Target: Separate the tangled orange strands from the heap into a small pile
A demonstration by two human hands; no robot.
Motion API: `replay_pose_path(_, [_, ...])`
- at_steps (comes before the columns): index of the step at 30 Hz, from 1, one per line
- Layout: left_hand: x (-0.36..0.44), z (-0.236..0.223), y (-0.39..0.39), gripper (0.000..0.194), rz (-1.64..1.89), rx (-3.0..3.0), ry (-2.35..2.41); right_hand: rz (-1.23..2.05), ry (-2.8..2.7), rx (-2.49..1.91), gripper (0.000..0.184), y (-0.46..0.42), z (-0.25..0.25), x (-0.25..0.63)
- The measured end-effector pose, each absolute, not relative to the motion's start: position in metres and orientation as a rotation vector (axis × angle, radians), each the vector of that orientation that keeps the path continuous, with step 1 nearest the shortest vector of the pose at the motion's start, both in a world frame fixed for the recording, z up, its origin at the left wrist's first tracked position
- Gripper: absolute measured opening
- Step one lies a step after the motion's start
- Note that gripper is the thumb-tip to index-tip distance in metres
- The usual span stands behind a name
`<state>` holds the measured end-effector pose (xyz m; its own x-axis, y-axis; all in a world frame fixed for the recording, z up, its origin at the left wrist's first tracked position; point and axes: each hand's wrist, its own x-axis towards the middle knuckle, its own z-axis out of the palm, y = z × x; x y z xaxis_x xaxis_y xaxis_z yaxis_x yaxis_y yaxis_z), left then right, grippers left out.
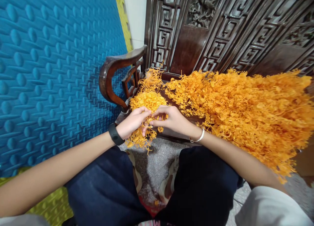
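L hand (pixel 132 122) & R hand (pixel 174 119) meet tip to tip over the near edge of the wooden surface (pixel 193 119), just in front of a small pile (pixel 148 100) of curly orange strands. That pile lies straight beyond the fingertips, a bit to L, so L hand is nearer. A loose tuft (pixel 141 139) of same stuff hangs below L hand, long axis roughly up-down; can't tell if it's held or just draped over the edge.

Grip: L thumb & index drawn close tog., other fingers half curled; R thumb & index bent in an almost closed ring w/ a small gap. Prob. a thin strand betw. the tips, but too fine to confirm, so can't tell what either has hold of.

Large heap (pixel 255 108) of strands is off to R, long axis running L-R along the surface; R hand & forearm are nearer to it.

Writing: pink letters (pixel 155 223) at btm of frame, cut off, maybe an "M", rest unreadable. No legible brand on dark wristband (pixel 115 134), L wrist.
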<state>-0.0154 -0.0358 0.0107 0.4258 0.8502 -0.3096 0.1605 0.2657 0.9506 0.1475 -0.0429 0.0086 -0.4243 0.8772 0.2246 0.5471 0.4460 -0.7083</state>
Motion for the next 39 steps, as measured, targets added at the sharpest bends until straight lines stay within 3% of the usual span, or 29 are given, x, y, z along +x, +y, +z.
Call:
replay_pose_path(4, [-0.016,0.009,-0.034,0.017,0.597,1.254,1.057,0.681,-2.082,-1.207,0.006,-0.044,0.005,0.144])
replay_pose_path(10, [-0.019,0.008,-0.031,0.018,0.627,1.293,0.926,1.12,-1.814,-1.023,0.008,-0.039,0.005,0.144])
replay_pose_path(14, [-0.021,0.009,-0.029,0.016,0.684,1.34,0.883,1.246,-1.628,-0.999,0.013,-0.033,0.002,0.145])
replay_pose_path(19, [-0.024,0.009,-0.027,0.022,0.688,1.403,0.853,1.221,-1.654,-0.99,0.015,-0.031,-0.001,0.147])
replay_pose_path(25, [-0.021,0.005,-0.024,0.013,0.703,1.396,0.813,1.269,-1.556,-1.074,0.014,-0.03,-0.002,0.147])
replay_pose_path(31, [-0.018,0.001,-0.023,0.01,0.733,1.474,0.861,1.34,-1.462,-1.141,0.023,-0.027,-0.004,0.148])
replay_pose_path(39, [-0.018,0.01,-0.025,0.012,0.868,1.364,0.853,1.343,-1.376,-1.14,0.014,-0.023,-0.002,0.152])
